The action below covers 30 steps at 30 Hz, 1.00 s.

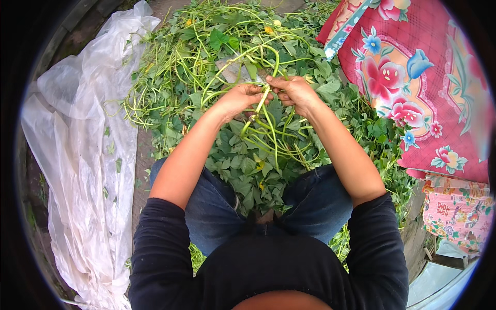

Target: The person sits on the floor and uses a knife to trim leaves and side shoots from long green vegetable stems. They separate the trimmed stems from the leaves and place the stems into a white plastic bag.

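Both hands meet at a bundle of long green vine stems (pixel 262 102) in front of me. My left hand (pixel 241 99) has its fingers closed on the stems from the left side. From the right, my right hand (pixel 291 92) pinches the same stems with thumb and fingers, close beside the left fingertips. Below the hands the stems hang and curl over a heap of cut leafy vines (pixel 248 170), which lies between my knees and spreads ahead. A flat greyish piece (pixel 234 71) shows under the stems just beyond my left hand.
Crumpled translucent plastic sheeting (pixel 89 155) lies along the left. At the right is a red floral cloth (pixel 410 89), with a pink patterned cloth (pixel 453 213) below it. A pale-surfaced object (pixel 434 281) stands at the lower right. Yellow flowers (pixel 268 30) dot the vines.
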Each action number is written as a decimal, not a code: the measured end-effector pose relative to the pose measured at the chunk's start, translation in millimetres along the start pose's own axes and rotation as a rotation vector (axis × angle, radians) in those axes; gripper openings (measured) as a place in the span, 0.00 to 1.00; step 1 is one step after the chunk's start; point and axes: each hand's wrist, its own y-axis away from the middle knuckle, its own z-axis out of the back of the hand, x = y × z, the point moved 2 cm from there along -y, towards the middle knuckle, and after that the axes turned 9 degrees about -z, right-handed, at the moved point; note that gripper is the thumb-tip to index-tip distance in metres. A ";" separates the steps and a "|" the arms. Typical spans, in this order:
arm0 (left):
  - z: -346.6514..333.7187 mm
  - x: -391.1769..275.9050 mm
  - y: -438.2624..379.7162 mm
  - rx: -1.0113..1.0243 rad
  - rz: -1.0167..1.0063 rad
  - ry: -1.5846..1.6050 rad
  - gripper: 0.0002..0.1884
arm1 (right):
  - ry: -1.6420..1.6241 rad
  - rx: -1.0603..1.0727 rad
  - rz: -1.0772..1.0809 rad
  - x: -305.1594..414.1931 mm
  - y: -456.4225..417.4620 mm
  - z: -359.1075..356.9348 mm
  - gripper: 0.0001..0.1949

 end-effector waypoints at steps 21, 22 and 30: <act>18.2 -49.4 25.7 -0.380 -0.154 -0.238 0.13 | 0.822 -0.438 0.647 27.5 16.4 -16.9 0.19; 11.8 -46.7 24.1 -0.376 -0.153 -0.288 0.13 | 0.717 -0.337 0.707 25.9 20.2 -24.0 0.18; -9.6 -47.3 24.7 -0.322 -0.352 -0.403 0.15 | 0.242 -0.292 0.599 25.8 35.1 -25.3 0.12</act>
